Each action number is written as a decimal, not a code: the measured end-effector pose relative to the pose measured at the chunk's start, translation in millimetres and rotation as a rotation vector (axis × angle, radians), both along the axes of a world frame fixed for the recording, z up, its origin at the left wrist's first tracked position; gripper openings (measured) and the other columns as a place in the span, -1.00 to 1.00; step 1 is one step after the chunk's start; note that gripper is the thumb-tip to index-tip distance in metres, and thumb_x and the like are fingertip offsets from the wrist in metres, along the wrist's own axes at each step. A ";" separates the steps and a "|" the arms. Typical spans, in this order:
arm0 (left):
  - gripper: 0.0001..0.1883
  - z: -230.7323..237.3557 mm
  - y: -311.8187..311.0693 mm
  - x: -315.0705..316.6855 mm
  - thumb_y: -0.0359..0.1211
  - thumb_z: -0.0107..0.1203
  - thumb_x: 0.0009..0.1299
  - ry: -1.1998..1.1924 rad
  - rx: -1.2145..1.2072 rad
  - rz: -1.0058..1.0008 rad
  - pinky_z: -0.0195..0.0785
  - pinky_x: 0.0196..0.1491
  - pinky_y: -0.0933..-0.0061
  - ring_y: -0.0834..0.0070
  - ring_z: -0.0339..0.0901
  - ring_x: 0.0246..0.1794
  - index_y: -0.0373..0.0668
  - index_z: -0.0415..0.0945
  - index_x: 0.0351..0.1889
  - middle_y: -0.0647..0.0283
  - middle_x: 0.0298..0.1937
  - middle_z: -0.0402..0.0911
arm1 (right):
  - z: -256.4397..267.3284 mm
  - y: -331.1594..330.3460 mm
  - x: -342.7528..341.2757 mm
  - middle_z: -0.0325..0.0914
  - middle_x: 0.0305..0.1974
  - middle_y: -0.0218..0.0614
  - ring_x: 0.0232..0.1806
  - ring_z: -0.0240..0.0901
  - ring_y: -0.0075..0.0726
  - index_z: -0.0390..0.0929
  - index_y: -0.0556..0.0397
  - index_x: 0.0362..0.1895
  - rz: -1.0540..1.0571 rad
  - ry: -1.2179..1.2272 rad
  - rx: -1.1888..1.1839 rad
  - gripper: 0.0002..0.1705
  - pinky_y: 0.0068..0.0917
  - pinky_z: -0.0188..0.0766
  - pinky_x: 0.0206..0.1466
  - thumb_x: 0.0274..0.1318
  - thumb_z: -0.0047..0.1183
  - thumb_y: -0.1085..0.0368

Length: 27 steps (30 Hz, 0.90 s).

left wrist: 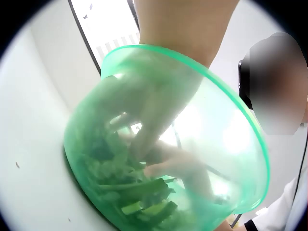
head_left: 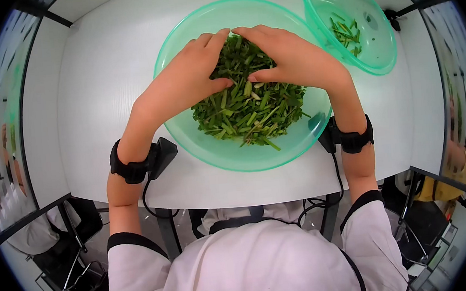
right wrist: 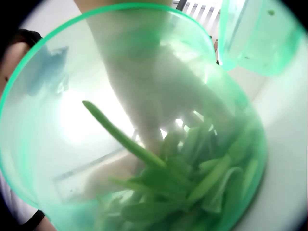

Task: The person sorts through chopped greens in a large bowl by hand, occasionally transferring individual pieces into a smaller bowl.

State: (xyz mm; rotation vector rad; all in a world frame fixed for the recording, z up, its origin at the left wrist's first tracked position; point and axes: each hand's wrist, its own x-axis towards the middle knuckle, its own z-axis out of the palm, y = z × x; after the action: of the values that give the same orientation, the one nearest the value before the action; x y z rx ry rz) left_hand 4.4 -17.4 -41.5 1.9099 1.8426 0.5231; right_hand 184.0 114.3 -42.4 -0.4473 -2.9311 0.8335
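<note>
A pile of chopped leafy greens [head_left: 247,114], cut stems mixed with leaves, fills much of a translucent green bowl [head_left: 200,148]. My left hand [head_left: 196,66] lies over the pile's left side, thumb spread away from the fingers. From the right, my right hand [head_left: 286,54] does the same, its thumb resting on the stems. The fingertips of both hands nearly meet at the far edge of the greens. Seen through the bowl's wall in the left wrist view, the hands and cut stems [left wrist: 151,209] look blurred. One long stem [right wrist: 120,134] sticks up in the right wrist view.
A second translucent green container [head_left: 385,57] stands at the back right, with a few cut stems [head_left: 347,35] inside. Both stand on a white table [head_left: 108,89] with side panels. Black wrist straps with cables [head_left: 147,198] run off the table's front edge.
</note>
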 end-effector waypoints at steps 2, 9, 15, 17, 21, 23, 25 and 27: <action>-0.24 -2.4 1.7 -0.1 -0.37 0.31 0.22 -0.048 0.018 0.016 0.34 0.17 0.23 0.10 0.44 0.13 -0.16 0.21 0.39 0.05 0.17 0.45 | -2.1 3.5 -1.0 0.45 0.09 -0.17 0.13 0.37 0.00 0.28 0.09 0.33 0.041 0.036 -0.028 -0.19 -0.19 0.38 0.17 -0.04 0.31 0.27; -0.54 -1.9 8.3 -2.3 -0.46 0.33 0.12 -0.086 0.014 -0.008 0.41 0.03 0.26 0.19 0.52 -0.07 -0.25 0.47 0.01 0.16 -0.13 0.52 | -1.7 2.9 -6.3 0.49 -0.10 -0.23 0.00 0.42 -0.03 0.44 0.09 -0.05 0.059 0.104 -0.067 -0.50 -0.22 0.41 0.06 -0.20 0.24 0.48; -0.65 16.5 3.6 -8.7 -0.50 0.33 0.09 -0.131 0.071 -0.081 0.45 -0.09 0.37 0.30 0.52 -0.18 -0.23 0.51 -0.15 0.21 -0.23 0.52 | 15.2 -2.8 -4.1 0.50 -0.23 -0.23 -0.11 0.44 -0.01 0.45 0.09 -0.17 0.116 0.193 -0.050 -0.60 -0.20 0.40 -0.04 -0.22 0.20 0.50; -0.65 32.0 -2.8 -6.3 -0.52 0.33 0.08 -0.092 0.063 -0.137 0.46 -0.12 0.41 0.33 0.51 -0.20 -0.22 0.51 -0.15 0.22 -0.21 0.51 | 24.4 -3.1 2.7 0.48 -0.24 -0.17 -0.14 0.45 0.03 0.46 0.09 -0.18 0.160 0.241 -0.040 -0.65 -0.14 0.39 -0.09 -0.15 0.22 0.44; -0.61 48.7 -14.5 -4.9 -0.52 0.32 0.10 -0.217 -0.089 -0.310 0.48 -0.12 0.37 0.30 0.53 -0.19 -0.22 0.51 -0.08 0.23 -0.11 0.53 | 51.2 -10.2 23.9 0.54 -0.25 -0.16 -0.15 0.49 0.01 0.49 0.09 -0.11 0.252 0.063 -0.148 -0.60 -0.19 0.43 -0.09 -0.13 0.27 0.40; -0.58 53.7 -19.4 -5.7 -0.52 0.32 0.11 -0.187 -0.177 -0.384 0.49 -0.11 0.35 0.28 0.55 -0.17 -0.22 0.51 -0.04 0.24 -0.05 0.53 | 59.6 -10.6 33.5 0.58 -0.24 -0.14 -0.14 0.52 -0.01 0.50 0.08 -0.07 0.316 -0.067 -0.266 -0.57 -0.22 0.46 -0.09 -0.11 0.29 0.38; -0.55 53.0 -21.8 -12.3 -0.51 0.31 0.14 -0.173 -0.190 -0.423 0.50 -0.10 0.34 0.29 0.59 -0.14 -0.20 0.50 0.02 0.21 -0.08 0.58 | 61.7 -7.9 38.5 0.63 -0.32 -0.17 -0.24 0.58 -0.06 0.52 0.10 -0.07 0.336 -0.027 -0.284 -0.62 -0.29 0.50 -0.15 -0.04 0.27 0.38; -0.57 51.6 -23.0 -18.3 -0.51 0.29 0.16 -0.153 -0.133 -0.436 0.51 -0.12 0.34 0.30 0.61 -0.16 -0.19 0.51 0.03 0.20 -0.13 0.61 | 64.8 -4.3 40.5 0.63 -0.38 -0.20 -0.31 0.59 -0.09 0.53 0.12 -0.11 0.332 -0.010 -0.289 -0.67 -0.31 0.51 -0.19 -0.01 0.25 0.38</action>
State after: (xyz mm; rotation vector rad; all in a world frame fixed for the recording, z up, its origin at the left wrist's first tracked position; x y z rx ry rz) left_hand -14.0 -40.4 10.1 2.0352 1.2794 0.3761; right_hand 224.5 110.0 22.4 0.0302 -2.9452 1.3046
